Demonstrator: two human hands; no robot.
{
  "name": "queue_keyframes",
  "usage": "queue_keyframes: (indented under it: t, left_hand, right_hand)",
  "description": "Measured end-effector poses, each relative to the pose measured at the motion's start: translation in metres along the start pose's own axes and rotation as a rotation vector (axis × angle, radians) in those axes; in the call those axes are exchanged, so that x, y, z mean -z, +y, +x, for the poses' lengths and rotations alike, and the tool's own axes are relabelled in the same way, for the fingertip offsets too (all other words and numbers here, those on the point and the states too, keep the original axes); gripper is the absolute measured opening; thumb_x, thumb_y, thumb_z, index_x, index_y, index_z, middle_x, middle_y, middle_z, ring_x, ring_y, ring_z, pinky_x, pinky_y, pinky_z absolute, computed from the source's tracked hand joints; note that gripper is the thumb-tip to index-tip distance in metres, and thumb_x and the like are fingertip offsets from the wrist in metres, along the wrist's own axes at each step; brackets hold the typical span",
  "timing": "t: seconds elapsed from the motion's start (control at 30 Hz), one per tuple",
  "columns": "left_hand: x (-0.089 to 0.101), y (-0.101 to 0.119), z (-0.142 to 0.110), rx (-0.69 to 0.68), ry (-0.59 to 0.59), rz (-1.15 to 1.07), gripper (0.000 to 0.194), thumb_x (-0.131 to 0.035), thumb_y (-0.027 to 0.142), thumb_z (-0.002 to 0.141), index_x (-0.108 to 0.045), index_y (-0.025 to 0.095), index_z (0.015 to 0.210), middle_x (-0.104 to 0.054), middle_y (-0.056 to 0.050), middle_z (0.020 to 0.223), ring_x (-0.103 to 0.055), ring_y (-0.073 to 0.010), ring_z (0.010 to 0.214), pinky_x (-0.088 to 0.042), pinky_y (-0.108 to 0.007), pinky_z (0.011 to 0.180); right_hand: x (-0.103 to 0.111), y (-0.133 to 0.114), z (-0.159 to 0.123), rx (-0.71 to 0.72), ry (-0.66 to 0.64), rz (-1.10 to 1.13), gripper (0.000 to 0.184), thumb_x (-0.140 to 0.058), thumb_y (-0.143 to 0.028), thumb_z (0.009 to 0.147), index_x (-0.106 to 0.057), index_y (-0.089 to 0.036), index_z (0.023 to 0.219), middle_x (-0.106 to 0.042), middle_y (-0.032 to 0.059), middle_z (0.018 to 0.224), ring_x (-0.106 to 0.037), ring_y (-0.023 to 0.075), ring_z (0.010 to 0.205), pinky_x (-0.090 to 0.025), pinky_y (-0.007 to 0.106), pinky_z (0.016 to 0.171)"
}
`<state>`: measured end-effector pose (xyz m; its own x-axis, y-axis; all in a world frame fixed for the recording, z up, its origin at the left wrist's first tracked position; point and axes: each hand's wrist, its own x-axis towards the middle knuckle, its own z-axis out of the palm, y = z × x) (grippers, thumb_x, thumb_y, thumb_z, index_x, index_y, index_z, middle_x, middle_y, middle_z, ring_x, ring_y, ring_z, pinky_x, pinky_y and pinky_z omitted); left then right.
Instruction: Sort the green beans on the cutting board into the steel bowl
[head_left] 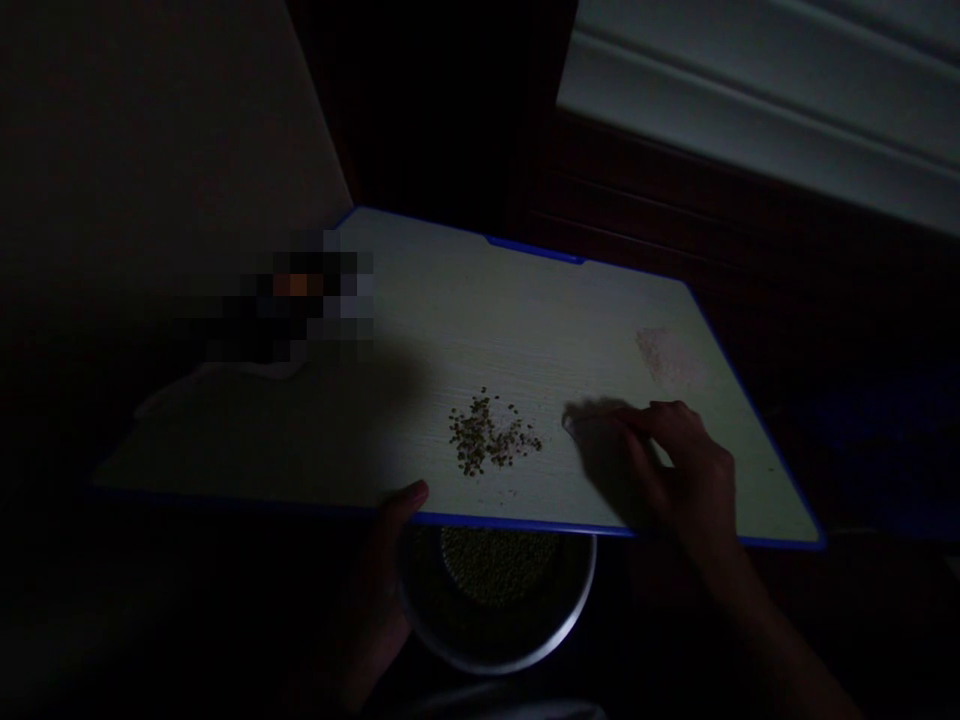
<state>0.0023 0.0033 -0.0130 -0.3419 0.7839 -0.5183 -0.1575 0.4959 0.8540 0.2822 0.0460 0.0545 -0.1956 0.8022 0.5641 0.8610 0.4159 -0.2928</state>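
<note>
Over the pale, blue-edged tabletop (465, 290) my right hand (690, 480) pinches a thin, light tool, too dark to name, whose small rounded tip (568, 423) is close to the surface. Left of that tip lies a loose scatter of small green beans (472, 440), some pale bits among them. My left hand (386, 590) is at the front edge, its thumb over the blue rim and its other fingers mostly hidden. Just beside it, under the edge, is a round metal bowl (555, 635) with many green beans (499, 570) inside.
A pinkish, grainy patch (664, 355) lies toward the tabletop's right side. At the left end a blurred-out dark object (300, 290) is next to a pale wall (165, 130). White slatted panels (750, 90) are behind, at upper right. The room is very dark.
</note>
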Motion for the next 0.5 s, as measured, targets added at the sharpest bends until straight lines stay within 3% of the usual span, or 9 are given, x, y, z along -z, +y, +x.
queue_keyframes:
  t: [0.1, 0.23, 0.3, 0.4, 0.5]
  left_hand:
    - [0.003, 0.000, -0.001, -0.093, 0.042, 0.099, 0.040, -0.082, 0.032, 0.059, -0.069, 0.027, 0.097, -0.077, -0.006, 0.111, -0.046, -0.0395, 0.143, -0.032, -0.051, 0.120]
    - [0.003, 0.007, -0.006, -0.022, -0.036, 0.050, 0.042, -0.077, 0.026, 0.061, -0.068, 0.026, 0.102, -0.079, -0.003, 0.104, -0.058, -0.0367, 0.132, -0.047, -0.048, 0.108]
    - [0.002, 0.009, -0.006, -0.004, -0.046, 0.036, 0.041, -0.077, 0.027, 0.060, -0.068, 0.026, 0.100, -0.080, -0.004, 0.106, -0.058, -0.0367, 0.133, -0.048, -0.046, 0.107]
    - [0.003, 0.004, -0.001, -0.013, -0.011, 0.067, 0.037, -0.076, 0.030, 0.061, -0.069, 0.026, 0.097, -0.078, -0.005, 0.114, -0.046, -0.0400, 0.143, -0.037, -0.051, 0.117]
    - [0.006, -0.005, 0.002, -0.051, 0.003, 0.092, 0.044, -0.080, 0.031, 0.057, -0.068, 0.028, 0.100, -0.076, -0.005, 0.120, -0.041, -0.0409, 0.146, -0.023, -0.051, 0.124]
  right_hand:
    - [-0.001, -0.012, 0.000, 0.047, -0.034, 0.036, 0.013, -0.058, -0.018, 0.096, -0.069, -0.022, 0.102, -0.074, 0.0060, 0.090, -0.065, 0.0233, 0.089, -0.050, 0.041, 0.084]
    - [-0.007, -0.021, 0.002, 0.099, -0.058, 0.023, 0.014, -0.056, -0.015, 0.097, -0.068, -0.020, 0.103, -0.072, 0.0055, 0.086, -0.064, 0.0231, 0.088, -0.050, 0.044, 0.089]
    - [-0.010, -0.021, 0.005, 0.096, -0.054, 0.013, 0.015, -0.056, -0.016, 0.097, -0.068, -0.021, 0.103, -0.071, 0.0048, 0.085, -0.063, 0.0226, 0.085, -0.050, 0.043, 0.088]
    - [-0.013, -0.020, 0.010, 0.096, -0.041, 0.000, 0.016, -0.055, -0.015, 0.097, -0.069, -0.022, 0.103, -0.070, 0.0047, 0.084, -0.062, 0.0231, 0.086, -0.049, 0.043, 0.086]
    - [-0.015, -0.020, 0.014, 0.116, -0.043, -0.011, 0.017, -0.055, -0.015, 0.097, -0.070, -0.020, 0.103, -0.071, 0.0059, 0.084, -0.062, 0.0237, 0.086, -0.049, 0.043, 0.085]
